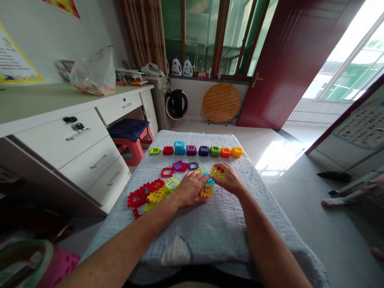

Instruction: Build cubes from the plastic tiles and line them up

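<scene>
My right hand (229, 179) grips a yellow window-patterned plastic building block (216, 172) between thumb and fingers, just above the cloth. My left hand (192, 187) lies over a loose heap of blocks, its fingers stretched out and partly covering them. Beside its fingertips are a light-blue block (210, 181) and an orange block (206, 192). Left of that hand lie red blocks (137, 197), a yellow block (156, 195) and a lime-green block (171, 184). Beyond it are a purple block (179, 165) and a dark-blue frame block (193, 165).
Along the far side of the cloth-covered table (216, 236) runs a row of colour-sorted stacks, including a light-blue stack (180, 148) and an orange-yellow stack (237, 152). A white desk (90, 148) and a stool (129, 130) stand at left. Tiled floor (288, 208) lies at right.
</scene>
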